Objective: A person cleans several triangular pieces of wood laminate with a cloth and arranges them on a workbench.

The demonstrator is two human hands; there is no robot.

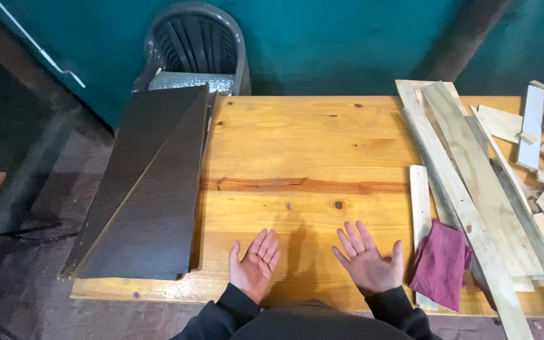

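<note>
- Over the wooden table (297, 145): left hand (254, 263) palm up, fingers together, holding nothing.
- Right hand (368, 259) palm up, fingers spread, near the red cloth (442, 264).

Hands: two, the left hand (254, 263) and the right hand (369, 259), both palm up with fingers spread, holding nothing, near the table's (297, 145) front edge.
Tables: one, of light wood.
Dark panels: two, a dark board (152, 208) and another dark board (135, 145) overlapping at the left edge.
Cloths: one, a magenta cloth (441, 263) near the front right corner.
Pale wood slats: too many piled together at the right edge to count, a heap of slats (480, 182).
Plastic chairs: one, a grey chair (195, 44) beyond the far left corner.
</note>
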